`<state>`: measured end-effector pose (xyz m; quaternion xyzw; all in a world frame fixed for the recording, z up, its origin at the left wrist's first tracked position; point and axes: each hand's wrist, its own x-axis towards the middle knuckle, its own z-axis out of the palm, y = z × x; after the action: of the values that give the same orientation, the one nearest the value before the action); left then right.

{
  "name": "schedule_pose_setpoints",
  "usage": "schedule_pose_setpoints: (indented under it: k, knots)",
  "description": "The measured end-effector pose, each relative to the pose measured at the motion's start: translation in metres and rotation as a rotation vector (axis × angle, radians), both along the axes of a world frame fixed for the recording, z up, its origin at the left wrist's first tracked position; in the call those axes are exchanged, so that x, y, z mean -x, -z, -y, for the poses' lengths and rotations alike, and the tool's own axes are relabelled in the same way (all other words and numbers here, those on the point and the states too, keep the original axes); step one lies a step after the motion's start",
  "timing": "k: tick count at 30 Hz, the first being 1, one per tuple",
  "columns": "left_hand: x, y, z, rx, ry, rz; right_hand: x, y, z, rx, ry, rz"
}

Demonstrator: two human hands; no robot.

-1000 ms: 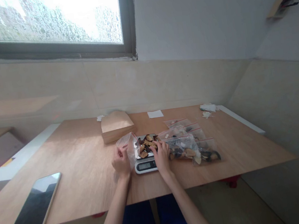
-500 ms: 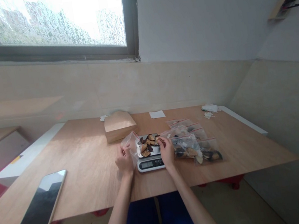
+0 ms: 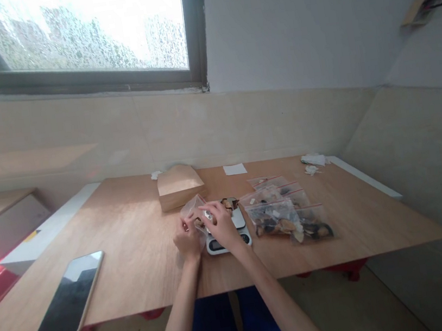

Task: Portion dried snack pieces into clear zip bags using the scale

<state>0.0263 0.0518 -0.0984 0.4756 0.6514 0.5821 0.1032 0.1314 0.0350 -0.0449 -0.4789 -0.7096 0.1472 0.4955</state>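
My left hand is closed on a clear zip bag, holding its mouth toward the scale. My right hand reaches across the white kitchen scale, its fingertips at the bag's mouth. Brown dried slices show under its fingers, partly hidden. More dried slices, brown with dark edges, lie at the back of the scale's plate. The right hand covers part of the plate and of the display, whose reading I cannot make out.
Several filled clear zip bags overlap right of the scale. A brown paper bag lies behind my left hand. A white paper and crumpled scraps lie by the wall. A phone with a cable sits front left.
My right hand has moved left from the plate's right side to the bag's mouth. Fewer slices show on the plate, partly because the hand covers it. My left hand still holds the bag.
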Motion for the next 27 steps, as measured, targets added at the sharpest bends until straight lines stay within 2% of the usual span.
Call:
schedule_pose_setpoints:
  k: [3,5,9,12,16,22,27]
  knots:
    - [0.0,0.001,0.0,-0.006,0.007,0.027,-0.014,0.012,0.001,-0.008,0.093,-0.006]
    - [0.0,0.002,-0.001,-0.007,0.003,0.059,-0.023,0.019,0.001,0.015,0.117,0.075]
    - [0.0,0.002,-0.001,-0.005,0.01,0.092,-0.032,0.027,0.004,0.072,0.004,0.366]
    - [0.0,0.0,0.001,-0.008,0.027,0.089,-0.033,0.03,0.008,0.068,-0.048,0.452]
    - [0.0,-0.004,0.003,-0.002,0.032,0.152,-0.038,0.033,0.01,0.032,-0.072,0.425]
    - [0.0,-0.005,0.001,0.009,0.053,0.379,-0.046,0.034,0.012,0.041,-0.105,0.292]
    - [-0.001,-0.005,0.001,0.007,0.063,0.38,-0.046,0.028,0.011,0.052,-0.092,0.211]
